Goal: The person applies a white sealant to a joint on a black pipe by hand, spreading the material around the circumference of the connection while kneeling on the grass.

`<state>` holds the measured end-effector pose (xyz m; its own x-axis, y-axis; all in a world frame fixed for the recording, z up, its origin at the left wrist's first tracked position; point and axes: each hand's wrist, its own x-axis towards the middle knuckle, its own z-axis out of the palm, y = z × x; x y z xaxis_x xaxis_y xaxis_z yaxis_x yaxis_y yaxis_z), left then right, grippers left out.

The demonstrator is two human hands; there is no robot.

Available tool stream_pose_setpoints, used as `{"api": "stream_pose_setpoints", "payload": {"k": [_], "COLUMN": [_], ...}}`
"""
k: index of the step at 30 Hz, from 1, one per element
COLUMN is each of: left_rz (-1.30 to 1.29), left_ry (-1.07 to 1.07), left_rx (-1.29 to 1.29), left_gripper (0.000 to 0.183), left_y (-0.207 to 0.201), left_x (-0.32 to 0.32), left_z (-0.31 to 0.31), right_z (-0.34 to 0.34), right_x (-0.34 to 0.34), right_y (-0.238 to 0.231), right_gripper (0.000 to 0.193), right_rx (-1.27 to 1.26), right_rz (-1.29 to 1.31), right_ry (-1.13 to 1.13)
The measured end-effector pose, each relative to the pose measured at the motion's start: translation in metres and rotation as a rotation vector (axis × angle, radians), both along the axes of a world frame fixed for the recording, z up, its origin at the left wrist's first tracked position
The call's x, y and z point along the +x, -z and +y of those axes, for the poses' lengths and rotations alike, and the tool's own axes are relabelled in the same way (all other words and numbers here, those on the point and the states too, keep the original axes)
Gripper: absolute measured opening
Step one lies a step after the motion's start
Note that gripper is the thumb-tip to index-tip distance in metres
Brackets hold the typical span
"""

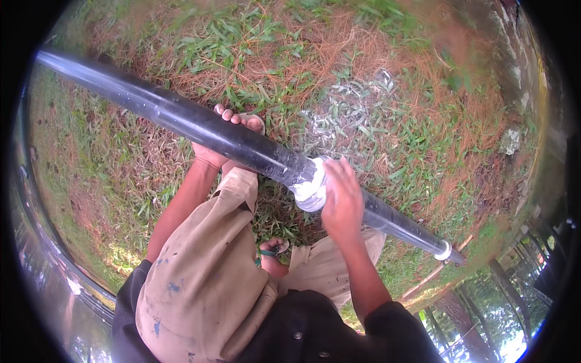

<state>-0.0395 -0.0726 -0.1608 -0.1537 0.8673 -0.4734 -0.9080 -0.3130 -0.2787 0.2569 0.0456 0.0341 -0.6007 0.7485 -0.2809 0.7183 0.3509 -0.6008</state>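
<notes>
A long black pole (163,114) runs aslant in front of me, from the upper left down to the lower right. My left hand (209,155) cups it from below, with the fingertips curled over its far side. Near the middle of the pole is a thick white collar (310,189), its surface uneven and chalky. My right hand (342,202) wraps over the pole at the collar's right edge, fingers slightly blurred. Whether a small thing lies under that palm is hidden. A narrower white ring (443,250) circles the pole near its lower right end.
Grass and brown pine needles cover the ground (411,121), with white dust (345,115) scattered beyond the collar. My knees, in paint-spotted beige trousers (200,272), are bent below the pole. A pale stone (510,140) lies at the right. Tree trunks (463,320) stand at the lower right.
</notes>
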Motion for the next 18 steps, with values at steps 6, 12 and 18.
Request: {"api": "stream_pose_setpoints", "payload": {"k": [6, 12, 18], "left_rz": [0.093, 0.059, 0.125], "left_ry": [0.018, 0.002, 0.008], "left_rx": [0.031, 0.074, 0.036], "left_gripper": [0.046, 0.044, 0.033], "left_y": [-0.001, 0.002, -0.010], "left_x": [0.000, 0.001, 0.003], "left_z": [-0.003, 0.000, 0.004], "right_z": [-0.029, -0.009, -0.007], "right_x": [0.010, -0.004, 0.005], "right_y": [-0.015, -0.002, -0.006], "right_gripper": [0.044, 0.043, 0.045], "right_rx": [0.079, 0.041, -0.013], "right_rz": [-0.079, -0.041, -0.029], "right_ry": [-0.180, -0.025, 0.088]}}
